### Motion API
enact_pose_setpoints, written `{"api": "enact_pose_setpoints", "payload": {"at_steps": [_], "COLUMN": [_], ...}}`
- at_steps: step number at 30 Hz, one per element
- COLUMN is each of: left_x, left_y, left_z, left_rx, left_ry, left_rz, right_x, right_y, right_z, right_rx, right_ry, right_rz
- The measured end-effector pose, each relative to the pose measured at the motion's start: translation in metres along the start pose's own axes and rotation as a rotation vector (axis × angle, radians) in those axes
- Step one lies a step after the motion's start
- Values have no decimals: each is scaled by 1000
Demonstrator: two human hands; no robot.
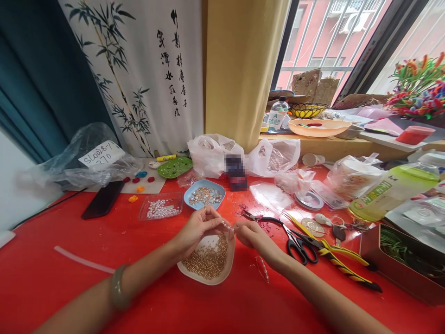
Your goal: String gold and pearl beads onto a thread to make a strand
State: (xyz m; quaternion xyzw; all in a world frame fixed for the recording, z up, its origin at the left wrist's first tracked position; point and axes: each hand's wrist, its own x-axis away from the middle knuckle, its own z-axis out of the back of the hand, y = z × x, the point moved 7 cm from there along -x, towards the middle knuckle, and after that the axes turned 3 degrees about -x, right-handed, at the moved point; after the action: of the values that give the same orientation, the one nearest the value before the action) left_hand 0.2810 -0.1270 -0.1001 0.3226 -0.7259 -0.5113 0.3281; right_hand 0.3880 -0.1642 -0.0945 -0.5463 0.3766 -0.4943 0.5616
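Observation:
My left hand (198, 227) and my right hand (252, 234) meet over a white dish of small golden beads (208, 264) on the red table (104, 232). Each hand's fingers are pinched. Between them runs a short strand of pale beads (226, 226), which the left fingertips hold at one end. A beaded strand (263, 268) hangs down from the right hand onto the table. A green bangle (117, 287) sits on my left wrist.
Behind the hands stand a blue dish of mixed beads (204, 195) and a clear tray of white pearls (160, 206). Scissors (295, 241) and yellow-handled pliers (333, 255) lie to the right. A black phone (103, 198), plastic bags (212, 153), a green bottle (389, 190) and a box (399, 260) surround them.

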Motion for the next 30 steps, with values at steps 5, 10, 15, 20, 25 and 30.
{"api": "enact_pose_setpoints", "payload": {"at_steps": [5,10,15,20,25,30], "left_x": [-1,0,1,2,2,4], "left_y": [1,-1,-2,-2,-4,-3], "left_z": [1,0,-2,-3,-5,-5], "left_rx": [3,8,-3,5,31,24], "left_ry": [3,-8,-21,-29,-43,-38], "left_rz": [-11,12,20,20,40,51], "right_x": [0,-1,-1,-2,-2,-3], "right_y": [0,1,-1,-4,1,2], "right_z": [2,-2,0,-2,-1,0], "right_rx": [-4,-90,33,79,166,218], "right_ry": [37,-13,42,26,49,73], "right_rz": [-5,35,44,62,58,47]}}
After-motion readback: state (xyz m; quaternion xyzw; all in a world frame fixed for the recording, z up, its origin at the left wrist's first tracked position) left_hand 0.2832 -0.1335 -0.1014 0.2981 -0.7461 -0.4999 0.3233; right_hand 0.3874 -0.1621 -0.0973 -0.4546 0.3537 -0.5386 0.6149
